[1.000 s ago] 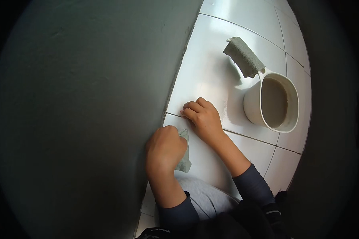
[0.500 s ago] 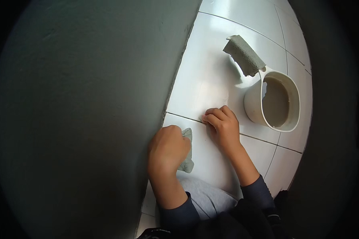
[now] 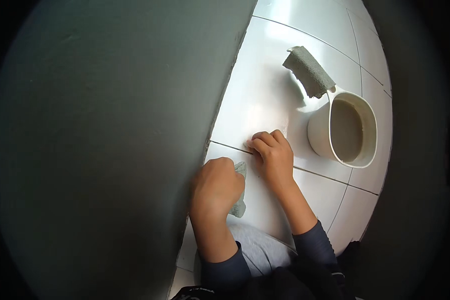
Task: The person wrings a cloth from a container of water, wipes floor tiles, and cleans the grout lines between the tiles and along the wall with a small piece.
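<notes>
Clutching a grey-green piece [image 3: 239, 207], its material hard to tell, a person's left hand [image 3: 218, 185] is lowered over white tiles [image 3: 245, 90] just below center, fingers curled together into a fist clamped on it. The piece shows along the hand's 3-to-5 o'clock side. At the left hand's 2 o'clock, and apart from it, the right hand [image 3: 274, 157] lies by a dark tile joint [image 3: 230, 147], fingers bent and close together; whether they pinch anything cannot be told. Between 2 and 3 o'clock from the right hand stands a white mug [image 3: 317, 132] of murky grey-brown liquid [image 3: 346, 132]. From the mug's 11 o'clock side juts a handle [image 3: 332, 92], largely covered by a second grey-green piece [image 3: 310, 72]. A dark grey surface [image 3: 110, 125] fills the 9 o'clock side. Toward 6 o'clock, light grey trousers [image 3: 257, 245] show between dark sleeves [image 3: 315, 242].
</notes>
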`<move>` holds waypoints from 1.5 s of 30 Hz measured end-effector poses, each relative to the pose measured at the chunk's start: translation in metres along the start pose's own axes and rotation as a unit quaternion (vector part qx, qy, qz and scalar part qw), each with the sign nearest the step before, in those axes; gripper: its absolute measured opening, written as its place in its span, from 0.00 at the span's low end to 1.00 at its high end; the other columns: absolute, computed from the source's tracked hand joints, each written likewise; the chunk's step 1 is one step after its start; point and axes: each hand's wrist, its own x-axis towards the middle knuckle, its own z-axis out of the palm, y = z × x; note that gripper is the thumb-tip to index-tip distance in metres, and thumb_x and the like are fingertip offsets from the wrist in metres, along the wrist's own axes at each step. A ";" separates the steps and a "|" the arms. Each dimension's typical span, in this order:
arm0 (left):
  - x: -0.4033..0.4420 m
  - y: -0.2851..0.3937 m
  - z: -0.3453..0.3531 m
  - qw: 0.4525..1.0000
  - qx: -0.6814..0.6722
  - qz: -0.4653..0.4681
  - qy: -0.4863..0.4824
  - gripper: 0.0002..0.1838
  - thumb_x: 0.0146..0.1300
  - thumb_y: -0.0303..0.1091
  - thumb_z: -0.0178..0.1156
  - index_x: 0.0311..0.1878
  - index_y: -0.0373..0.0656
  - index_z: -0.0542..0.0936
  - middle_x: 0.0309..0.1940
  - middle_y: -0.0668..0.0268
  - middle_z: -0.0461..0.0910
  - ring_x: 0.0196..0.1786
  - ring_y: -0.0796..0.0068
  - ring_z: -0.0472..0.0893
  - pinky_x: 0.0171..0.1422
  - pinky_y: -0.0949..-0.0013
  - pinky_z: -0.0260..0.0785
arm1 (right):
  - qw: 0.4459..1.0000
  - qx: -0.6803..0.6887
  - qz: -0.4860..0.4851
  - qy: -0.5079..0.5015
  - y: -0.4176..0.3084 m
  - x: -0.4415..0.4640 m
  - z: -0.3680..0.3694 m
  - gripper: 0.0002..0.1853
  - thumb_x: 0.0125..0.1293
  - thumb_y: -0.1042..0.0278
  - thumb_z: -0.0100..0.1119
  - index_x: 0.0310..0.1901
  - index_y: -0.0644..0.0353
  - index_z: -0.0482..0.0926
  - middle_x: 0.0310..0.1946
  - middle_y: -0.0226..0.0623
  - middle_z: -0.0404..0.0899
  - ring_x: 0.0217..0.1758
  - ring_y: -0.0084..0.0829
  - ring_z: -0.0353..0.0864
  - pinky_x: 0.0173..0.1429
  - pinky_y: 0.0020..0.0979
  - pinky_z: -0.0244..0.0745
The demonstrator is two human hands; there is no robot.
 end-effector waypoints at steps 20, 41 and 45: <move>0.002 -0.002 0.002 0.999 0.023 0.033 0.013 0.13 0.51 0.32 0.54 0.27 0.27 0.77 0.26 0.39 0.75 0.32 0.44 0.78 0.42 0.54 0.70 | 0.999 -0.022 0.025 0.024 -0.001 0.016 0.009 0.02 0.49 0.76 0.60 0.24 0.57 0.80 0.28 0.27 0.77 0.33 0.33 0.72 0.34 0.33 0.68; 0.001 0.004 0.002 0.999 0.010 0.037 0.002 0.12 0.52 0.31 0.54 0.27 0.26 0.76 0.27 0.39 0.75 0.32 0.44 0.78 0.40 0.53 0.70 | 0.995 -0.061 0.046 0.067 0.010 0.025 0.013 0.03 0.48 0.75 0.61 0.25 0.56 0.81 0.29 0.27 0.77 0.35 0.33 0.71 0.34 0.33 0.67; 0.001 0.002 0.003 0.999 0.004 0.034 0.014 0.13 0.52 0.31 0.54 0.27 0.26 0.76 0.27 0.39 0.75 0.32 0.44 0.78 0.41 0.53 0.70 | 0.989 -0.119 0.020 0.087 0.033 0.103 0.035 0.02 0.48 0.74 0.61 0.25 0.55 0.82 0.29 0.27 0.78 0.38 0.33 0.72 0.35 0.33 0.68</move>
